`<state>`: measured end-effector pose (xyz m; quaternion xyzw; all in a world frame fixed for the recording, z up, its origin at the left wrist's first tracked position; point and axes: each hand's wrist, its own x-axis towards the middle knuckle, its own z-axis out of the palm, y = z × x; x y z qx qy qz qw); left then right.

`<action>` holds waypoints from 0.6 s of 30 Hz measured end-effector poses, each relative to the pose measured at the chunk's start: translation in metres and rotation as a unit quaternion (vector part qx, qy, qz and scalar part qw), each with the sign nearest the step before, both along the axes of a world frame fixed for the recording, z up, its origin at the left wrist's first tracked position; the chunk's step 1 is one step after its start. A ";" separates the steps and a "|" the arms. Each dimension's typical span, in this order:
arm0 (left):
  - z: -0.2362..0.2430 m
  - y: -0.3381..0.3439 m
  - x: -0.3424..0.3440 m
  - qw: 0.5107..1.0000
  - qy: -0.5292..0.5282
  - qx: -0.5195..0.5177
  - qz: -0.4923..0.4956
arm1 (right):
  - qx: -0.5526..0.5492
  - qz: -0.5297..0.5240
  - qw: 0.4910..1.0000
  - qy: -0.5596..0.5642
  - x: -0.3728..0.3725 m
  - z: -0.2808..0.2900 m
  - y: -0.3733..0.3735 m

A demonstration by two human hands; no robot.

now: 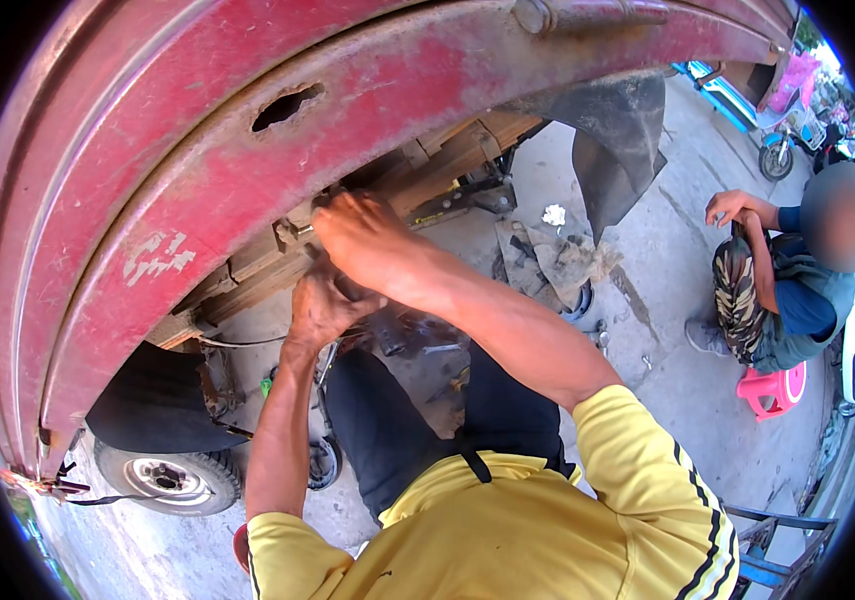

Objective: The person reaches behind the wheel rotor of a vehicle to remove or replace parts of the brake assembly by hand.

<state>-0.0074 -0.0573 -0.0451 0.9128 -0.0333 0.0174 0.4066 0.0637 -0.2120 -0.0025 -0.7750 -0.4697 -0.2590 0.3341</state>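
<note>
Both arms reach up to the underside of a red, scratched truck-body panel (378,105). My right hand (358,235) is closed, its fingers curled against a rusty bracket (293,235) at the panel's lower edge. What it grips is hidden behind the knuckles. Just below and left of it, my left hand (323,308) is raised with the thumb stretched away from the fingers. Its fingertips are partly hidden near the right wrist, and nothing shows in it. Brown wooden beams (448,165) run along the panel's underside beside my hands.
A black rubber flap (613,150) hangs right of the beams. A wheel (168,480) stands at lower left. Dirty cloth (548,262) and several tools (438,348) lie on the concrete. At right, a person (788,270) sits on a pink stool (773,390); a motorbike (788,145) is behind.
</note>
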 end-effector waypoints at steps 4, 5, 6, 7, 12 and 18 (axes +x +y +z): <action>0.000 -0.002 0.000 1.000 0.006 0.003 0.013 | -0.153 -0.020 0.977 0.145 -0.005 0.013 -0.005; 0.002 -0.005 0.000 1.000 0.000 0.005 0.017 | -0.161 -0.042 0.970 0.176 -0.005 0.020 -0.006; 0.001 -0.006 0.000 1.000 -0.014 0.014 0.010 | -0.169 -0.063 0.962 0.207 -0.005 0.023 -0.006; 0.000 -0.006 0.002 0.999 -0.028 0.023 0.004 | -0.080 -0.081 0.984 0.138 -0.003 0.011 -0.008; 0.010 -0.008 -0.003 1.000 -0.002 0.025 0.015 | -0.036 -0.023 0.978 0.204 -0.008 0.023 -0.011; 0.009 -0.009 -0.002 0.998 -0.059 0.035 -0.010 | -0.053 -0.021 0.966 0.253 -0.006 0.039 -0.028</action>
